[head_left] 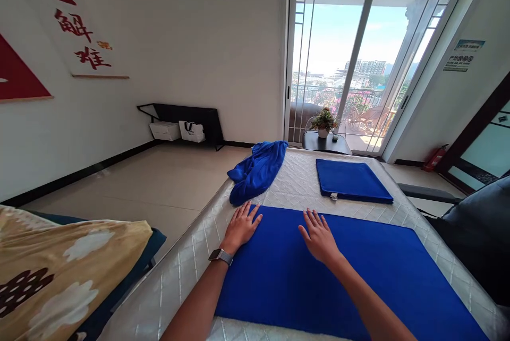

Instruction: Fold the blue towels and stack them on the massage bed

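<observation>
A flat blue cloth lies spread on the white quilted mattress. My left hand rests palm down at its far left corner, fingers spread, a watch on the wrist. On the cloth's far part lies my right hand, also palm down with fingers stretched out and nothing held. Just beyond the left hand is a crumpled blue cloth, hanging partly over the mattress's left edge. Farther right, a neatly folded blue cloth with a small white tag sits on the mattress.
A patterned tan blanket covers another bed at the left. Past the mattress stands a small dark table with a potted plant. A low black shelf is by the wall. A black leather seat borders the right side.
</observation>
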A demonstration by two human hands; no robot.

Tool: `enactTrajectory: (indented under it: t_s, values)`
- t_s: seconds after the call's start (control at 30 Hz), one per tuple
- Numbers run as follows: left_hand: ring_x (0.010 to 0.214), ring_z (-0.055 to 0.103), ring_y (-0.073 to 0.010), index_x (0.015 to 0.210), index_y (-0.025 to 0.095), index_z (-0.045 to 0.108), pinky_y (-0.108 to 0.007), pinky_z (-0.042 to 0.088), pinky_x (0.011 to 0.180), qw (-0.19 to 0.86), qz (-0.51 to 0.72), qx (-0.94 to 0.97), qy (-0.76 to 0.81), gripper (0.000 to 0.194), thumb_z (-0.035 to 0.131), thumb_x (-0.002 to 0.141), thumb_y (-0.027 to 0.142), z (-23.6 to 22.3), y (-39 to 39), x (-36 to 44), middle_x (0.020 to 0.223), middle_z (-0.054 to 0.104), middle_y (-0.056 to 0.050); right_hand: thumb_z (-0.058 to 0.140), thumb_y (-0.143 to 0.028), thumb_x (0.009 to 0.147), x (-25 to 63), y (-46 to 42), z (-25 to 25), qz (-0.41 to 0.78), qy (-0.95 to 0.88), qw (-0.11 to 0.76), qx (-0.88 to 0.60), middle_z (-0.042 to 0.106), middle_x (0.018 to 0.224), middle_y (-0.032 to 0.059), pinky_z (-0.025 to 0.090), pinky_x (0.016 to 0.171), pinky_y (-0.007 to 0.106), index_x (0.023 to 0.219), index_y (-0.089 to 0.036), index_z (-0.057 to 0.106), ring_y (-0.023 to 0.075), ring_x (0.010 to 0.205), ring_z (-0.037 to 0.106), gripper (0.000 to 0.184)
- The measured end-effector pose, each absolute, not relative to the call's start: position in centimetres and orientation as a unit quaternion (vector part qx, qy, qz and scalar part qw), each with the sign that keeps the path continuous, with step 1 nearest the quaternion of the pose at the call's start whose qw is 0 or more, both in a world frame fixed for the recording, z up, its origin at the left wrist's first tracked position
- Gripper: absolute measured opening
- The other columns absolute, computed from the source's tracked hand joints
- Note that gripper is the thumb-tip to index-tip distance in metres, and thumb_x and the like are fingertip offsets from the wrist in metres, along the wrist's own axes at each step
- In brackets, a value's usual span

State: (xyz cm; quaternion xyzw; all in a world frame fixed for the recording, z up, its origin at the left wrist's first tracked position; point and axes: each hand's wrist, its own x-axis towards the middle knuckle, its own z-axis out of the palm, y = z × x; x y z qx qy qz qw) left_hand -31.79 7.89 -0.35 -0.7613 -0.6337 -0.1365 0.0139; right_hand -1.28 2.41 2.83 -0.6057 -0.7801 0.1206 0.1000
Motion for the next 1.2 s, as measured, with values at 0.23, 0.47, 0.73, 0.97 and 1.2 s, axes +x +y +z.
enactTrajectory:
  t_s: [0.23,0.47,0.73,0.97,1.2]
  values:
    - [0.15,0.031,-0.0283,0.154,0.026,0.042,-0.049,0.025,0.122,0.023,-0.125,-0.766,-0.63,0.059,0.031,0.104,0.055,-0.7,8.1,-32.1,0.161,0.04,-0.008,0.011,-0.064,0.1,3.6,2.6,0.7,0.121,-0.775,0.071,-0.616,0.014,0.168,0.0045,0.006,0.126,0.044,0.161,-0.016,0.019,0.0208,0.155,0.008,0.078]
    - [0.151,0.031,-0.0277,0.154,0.027,0.042,-0.048,0.025,0.122,0.02,-0.125,-0.769,-0.627,0.058,0.033,0.104,0.055,-0.9,8.5,-32.3,0.161,0.04,-0.008,0.016,-0.054,0.099,24.9,0.7,-3.3,0.017,-0.652,0.028,-0.758,0.02,0.168,0.0082,0.012,0.126,0.047,0.161,-0.013,0.023,0.0225,0.155,0.013,0.075]
    - [0.151,0.029,-0.0267,0.155,0.028,0.041,-0.048,0.024,0.123,0.013,-0.116,-0.763,-0.636,0.058,0.033,0.104,0.055,-0.4,8.4,-32.1,0.162,0.039,-0.007,0.012,-0.059,0.096,31.9,0.1,-6.0,-0.003,-0.6,0.065,-0.797,0.022,0.168,0.0101,0.016,0.125,0.049,0.16,-0.011,0.024,0.0254,0.154,0.016,0.081]
    - [0.15,0.032,-0.0277,0.153,0.027,0.044,-0.048,0.026,0.122,0.024,-0.118,-0.765,-0.632,0.057,0.034,0.104,0.053,-0.3,8.2,-31.9,0.16,0.042,-0.007,0.012,-0.051,0.097,30.5,-0.3,-4.3,-0.021,-0.595,0.063,-0.801,0.027,0.166,0.0121,0.012,0.125,0.05,0.157,-0.006,0.03,0.0253,0.154,0.017,0.077]
    - [0.15,0.032,-0.029,0.154,0.026,0.042,-0.049,0.024,0.122,0.023,-0.121,-0.762,-0.635,0.059,0.031,0.104,0.055,-0.3,7.9,-31.7,0.161,0.04,-0.009,0.009,-0.057,0.101,15.8,-1.7,1.0,-0.002,-0.672,0.12,-0.731,0.02,0.167,0.0098,0.014,0.126,0.047,0.16,-0.009,0.023,0.023,0.155,0.012,0.077]
